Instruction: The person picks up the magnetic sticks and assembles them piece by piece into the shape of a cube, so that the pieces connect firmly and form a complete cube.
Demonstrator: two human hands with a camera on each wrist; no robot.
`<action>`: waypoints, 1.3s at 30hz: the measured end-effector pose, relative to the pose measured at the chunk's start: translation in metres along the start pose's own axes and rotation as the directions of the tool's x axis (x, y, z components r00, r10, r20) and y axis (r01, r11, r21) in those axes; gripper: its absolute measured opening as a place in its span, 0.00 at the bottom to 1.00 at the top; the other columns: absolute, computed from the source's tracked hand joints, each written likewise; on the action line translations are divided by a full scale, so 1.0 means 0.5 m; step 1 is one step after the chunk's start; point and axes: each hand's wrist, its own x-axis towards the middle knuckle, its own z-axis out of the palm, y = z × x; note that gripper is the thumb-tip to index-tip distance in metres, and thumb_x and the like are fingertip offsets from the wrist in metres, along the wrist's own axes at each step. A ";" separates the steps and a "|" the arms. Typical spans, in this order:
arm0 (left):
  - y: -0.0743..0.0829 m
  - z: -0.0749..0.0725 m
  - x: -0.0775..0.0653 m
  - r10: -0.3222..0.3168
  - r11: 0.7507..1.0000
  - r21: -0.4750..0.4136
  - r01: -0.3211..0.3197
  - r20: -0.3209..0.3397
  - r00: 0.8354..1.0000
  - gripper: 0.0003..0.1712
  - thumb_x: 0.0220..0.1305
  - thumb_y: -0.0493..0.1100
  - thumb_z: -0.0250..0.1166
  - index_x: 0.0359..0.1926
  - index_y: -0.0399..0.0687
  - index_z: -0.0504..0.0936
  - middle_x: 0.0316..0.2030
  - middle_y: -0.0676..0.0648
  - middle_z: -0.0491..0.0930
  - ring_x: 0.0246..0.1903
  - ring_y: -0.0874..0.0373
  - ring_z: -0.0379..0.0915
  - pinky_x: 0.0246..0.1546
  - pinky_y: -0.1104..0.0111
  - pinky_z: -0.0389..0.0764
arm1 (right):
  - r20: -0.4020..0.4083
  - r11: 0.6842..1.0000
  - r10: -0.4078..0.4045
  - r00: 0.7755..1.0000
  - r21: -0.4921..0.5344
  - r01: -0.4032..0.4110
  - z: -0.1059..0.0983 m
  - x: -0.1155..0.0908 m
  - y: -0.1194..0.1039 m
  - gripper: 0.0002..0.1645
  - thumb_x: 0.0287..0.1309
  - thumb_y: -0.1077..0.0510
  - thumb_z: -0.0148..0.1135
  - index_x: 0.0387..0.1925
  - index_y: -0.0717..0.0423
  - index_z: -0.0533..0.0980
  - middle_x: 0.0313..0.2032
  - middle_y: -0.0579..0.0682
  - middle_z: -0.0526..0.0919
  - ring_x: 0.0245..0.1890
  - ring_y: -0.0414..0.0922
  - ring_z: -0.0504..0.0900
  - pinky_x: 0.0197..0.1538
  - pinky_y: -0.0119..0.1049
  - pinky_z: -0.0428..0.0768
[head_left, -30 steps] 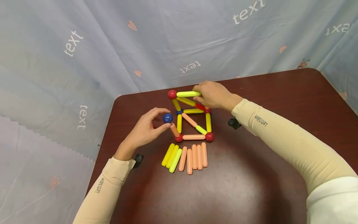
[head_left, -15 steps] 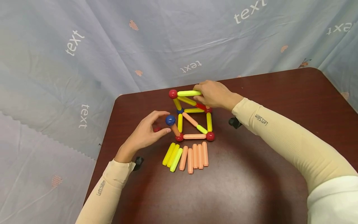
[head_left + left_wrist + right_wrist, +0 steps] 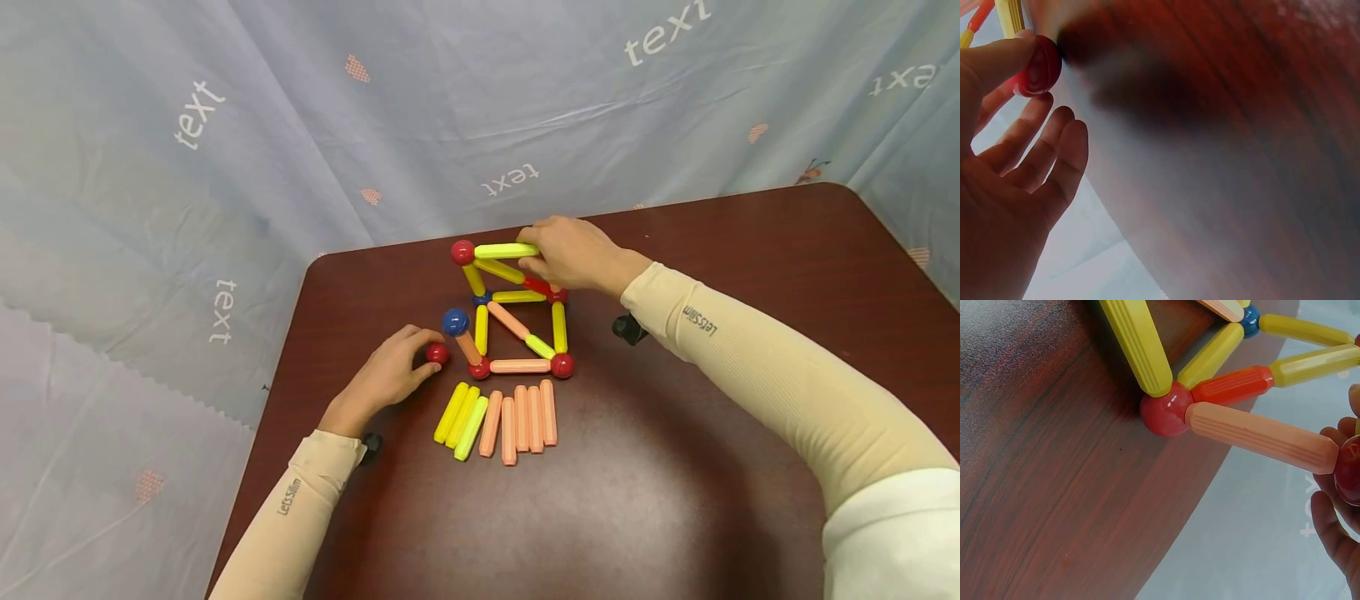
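On the table stands a frame of coloured rods joined by red and blue balls. My right hand (image 3: 573, 254) holds its upper right corner, fingers round a red ball (image 3: 1349, 472) that a peach rod (image 3: 1263, 437) props up and a lime rod (image 3: 506, 251) meets. To the left of the frame, my left hand (image 3: 388, 367) pinches a loose red ball (image 3: 1041, 67) between thumb and forefinger, low over the table; its other fingers are spread. Close by, a blue ball (image 3: 455, 322) tops a slanting peach rod (image 3: 468, 347) at the frame's near left corner.
In front of the frame lie loose yellow rods (image 3: 452, 412), one lime rod (image 3: 471, 429) and several peach rods (image 3: 522, 419), side by side on the dark table (image 3: 637, 500). A printed curtain (image 3: 450, 108) hangs behind the table and at its left.
My left hand has let go of the blue ball, which stays on its peach rod, and has moved down to the loose red ball. My right hand has stayed at the upper corner.
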 end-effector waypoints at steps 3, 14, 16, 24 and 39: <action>-0.001 -0.003 0.000 0.003 1.000 -0.005 -0.003 -0.001 1.000 0.25 0.66 0.44 0.71 0.63 0.47 0.79 0.55 0.41 0.78 0.54 0.46 0.76 0.62 0.50 0.78 | 0.002 1.000 0.003 1.000 0.002 -0.003 0.001 0.001 -0.002 0.22 0.69 0.45 0.63 0.58 0.51 0.79 0.43 0.50 0.83 0.39 0.48 0.78 0.43 0.42 0.83; -0.001 -0.001 -0.007 -0.012 1.000 -0.012 0.012 0.005 1.000 0.25 0.66 0.44 0.70 0.63 0.48 0.78 0.56 0.42 0.78 0.54 0.47 0.77 0.62 0.51 0.78 | 0.001 1.000 -0.011 1.000 0.007 0.011 0.011 0.006 -0.010 0.25 0.69 0.44 0.63 0.60 0.52 0.78 0.46 0.51 0.84 0.40 0.49 0.80 0.47 0.44 0.83; -0.002 0.000 -0.008 -0.020 1.000 -0.012 0.020 0.009 1.000 0.25 0.66 0.44 0.70 0.63 0.48 0.78 0.56 0.42 0.78 0.54 0.47 0.77 0.62 0.51 0.78 | -0.001 1.000 -0.017 1.000 0.007 0.017 0.011 0.007 -0.012 0.25 0.69 0.44 0.63 0.60 0.52 0.78 0.47 0.51 0.84 0.41 0.49 0.80 0.47 0.44 0.83; -0.002 0.001 -0.015 -0.031 0.999 -0.019 0.031 0.015 0.999 0.28 0.66 0.44 0.71 0.65 0.48 0.77 0.56 0.42 0.78 0.54 0.46 0.77 0.62 0.51 0.79 | 0.002 1.000 -0.027 1.000 0.002 0.027 0.009 0.010 -0.017 0.26 0.69 0.44 0.63 0.61 0.53 0.77 0.49 0.52 0.84 0.42 0.49 0.81 0.50 0.45 0.84; 0.032 -0.004 -0.045 -0.045 0.998 -0.044 0.043 -0.051 0.998 0.16 0.68 0.46 0.68 0.53 0.47 0.79 0.41 0.46 0.76 0.38 0.53 0.74 0.42 0.61 0.82 | 0.008 0.999 -0.031 0.999 -0.011 0.031 0.002 0.015 -0.019 0.28 0.70 0.44 0.62 0.63 0.55 0.75 0.52 0.53 0.84 0.45 0.51 0.81 0.53 0.46 0.84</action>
